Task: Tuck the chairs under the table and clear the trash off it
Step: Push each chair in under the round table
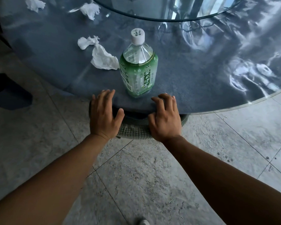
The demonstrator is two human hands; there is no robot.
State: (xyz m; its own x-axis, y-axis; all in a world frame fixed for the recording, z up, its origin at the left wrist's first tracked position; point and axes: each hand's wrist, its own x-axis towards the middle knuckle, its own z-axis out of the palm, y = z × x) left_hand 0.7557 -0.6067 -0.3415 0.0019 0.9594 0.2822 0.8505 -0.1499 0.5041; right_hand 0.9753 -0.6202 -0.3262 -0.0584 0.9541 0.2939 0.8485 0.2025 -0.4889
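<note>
A round stool with a grey-green knitted cushion sits mostly beneath the edge of the round glass-topped table. My left hand lies flat on the stool's left side with straight fingers. My right hand rests on its right side, fingers slightly bent over the table's rim. A green-labelled plastic bottle with a white cap stands upright on the table just beyond my hands. A crumpled white tissue lies to its left. Two more tissues, one and another, lie farther back.
A raised glass turntable covers the table's centre at the top. A dark chair stands at the left by the table's edge. The floor is grey stone tile. My shoe tip shows at the bottom.
</note>
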